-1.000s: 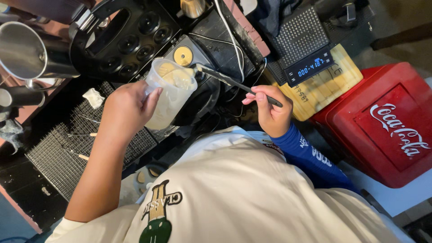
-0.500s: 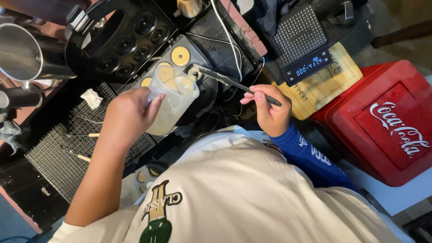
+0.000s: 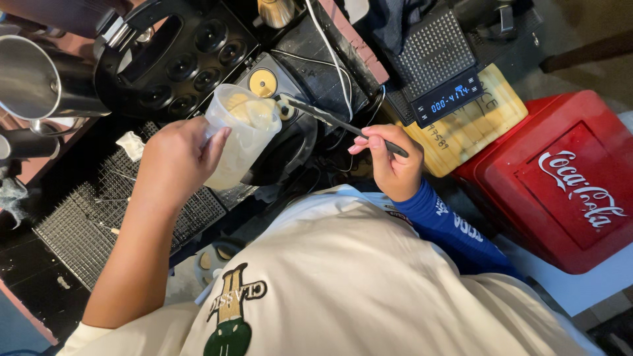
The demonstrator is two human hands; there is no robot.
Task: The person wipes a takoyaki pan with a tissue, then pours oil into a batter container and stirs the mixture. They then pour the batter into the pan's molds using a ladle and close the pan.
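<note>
Plastic cup (image 3: 241,135) in left hand (image 3: 175,161)

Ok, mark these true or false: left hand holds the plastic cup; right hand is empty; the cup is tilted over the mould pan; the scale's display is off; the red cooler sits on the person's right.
1. The left hand holds the plastic cup. True.
2. The right hand is empty. False: it grips a thin dark tool whose tip reaches toward the cup.
3. The cup is tilted over the mould pan. True, tilted at the pan's near edge.
4. The scale has its display off. False: its digits are lit.
5. The red cooler sits on the person's right. True.
</note>
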